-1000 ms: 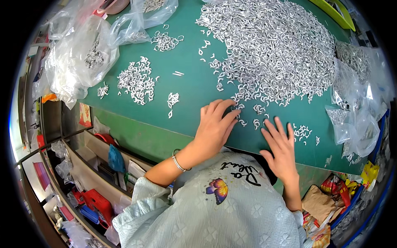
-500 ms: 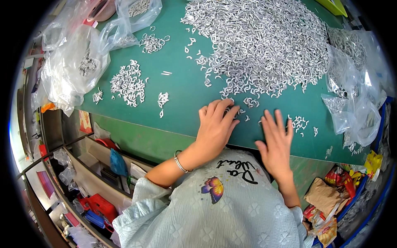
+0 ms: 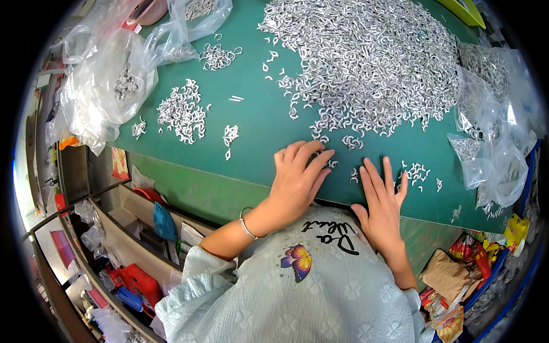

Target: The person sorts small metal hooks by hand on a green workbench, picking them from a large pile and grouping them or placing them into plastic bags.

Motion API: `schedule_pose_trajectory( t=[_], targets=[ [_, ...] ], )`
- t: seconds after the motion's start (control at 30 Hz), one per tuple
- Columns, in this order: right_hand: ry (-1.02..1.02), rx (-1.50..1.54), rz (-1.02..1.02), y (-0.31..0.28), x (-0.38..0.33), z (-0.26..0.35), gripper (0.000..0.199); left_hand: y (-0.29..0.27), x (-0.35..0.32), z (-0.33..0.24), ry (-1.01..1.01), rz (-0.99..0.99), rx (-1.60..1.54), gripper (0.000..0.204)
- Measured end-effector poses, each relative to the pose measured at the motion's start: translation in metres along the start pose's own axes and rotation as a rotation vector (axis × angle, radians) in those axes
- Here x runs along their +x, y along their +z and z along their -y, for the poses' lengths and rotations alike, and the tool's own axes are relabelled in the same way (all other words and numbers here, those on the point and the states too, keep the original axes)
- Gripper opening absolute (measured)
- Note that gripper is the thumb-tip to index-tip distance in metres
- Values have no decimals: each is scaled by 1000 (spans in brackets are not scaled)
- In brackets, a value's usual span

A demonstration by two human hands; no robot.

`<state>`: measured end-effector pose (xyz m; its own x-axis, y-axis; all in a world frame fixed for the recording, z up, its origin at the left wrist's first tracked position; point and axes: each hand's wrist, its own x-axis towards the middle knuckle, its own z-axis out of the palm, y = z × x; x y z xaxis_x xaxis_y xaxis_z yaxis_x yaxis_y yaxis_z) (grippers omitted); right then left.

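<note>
Small silver crescent-shaped metal pieces cover much of the green table (image 3: 269, 120), with a large heap of pieces (image 3: 377, 63) at its far right side. Near the table's front edge, my left hand (image 3: 298, 180) rests with bent fingers a little apart over a few loose pieces (image 3: 331, 164); its fingertips partly hide them. My right hand (image 3: 380, 203) lies palm down with its fingers spread. A few pieces (image 3: 354, 175) lie just left of its fingertips, and a small scatter of pieces (image 3: 416, 171) sits to its right. Another small cluster (image 3: 352, 142) lies between the hands and the heap.
Smaller piles stand at left: crescents (image 3: 184, 111), open rings (image 3: 218, 57) and a little cluster (image 3: 230, 135). Clear plastic bags (image 3: 108, 86) fill the far left corner, and more bags (image 3: 486, 137) the right edge. Below left is an open drawer (image 3: 137, 234); below right, crumpled packaging (image 3: 452, 274).
My right hand has shifted slightly down, its fingers still spread, and loose pieces now show left of its fingertips. My left hand stays nearly in place. The whole view has moved a little.
</note>
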<state>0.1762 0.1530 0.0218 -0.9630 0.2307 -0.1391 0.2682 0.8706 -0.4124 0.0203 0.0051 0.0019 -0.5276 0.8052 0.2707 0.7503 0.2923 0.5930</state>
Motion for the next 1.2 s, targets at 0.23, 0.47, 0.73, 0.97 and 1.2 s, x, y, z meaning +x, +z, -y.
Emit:
schedule_pose_trajectory(
  t=[0.23,0.47,0.73,0.97,1.2],
  targets=[
    [-7,82,-100,-4,-9,-7,70,5,-12,-14,-10,-9,-90,40],
    [-41,-5,87,5,-4,3,76,8,-10,-12,55,81,25,36],
    [-30,-78,-76,-7,35,-6,73,9,-15,-12,31,31,-48,48],
    [-49,55,17,-16,3,-2,74,1,-8,-6,-8,37,-174,43],
    [-81,11,61,-12,12,2,70,4,24,-2,64,96,133,56]
  ],
)
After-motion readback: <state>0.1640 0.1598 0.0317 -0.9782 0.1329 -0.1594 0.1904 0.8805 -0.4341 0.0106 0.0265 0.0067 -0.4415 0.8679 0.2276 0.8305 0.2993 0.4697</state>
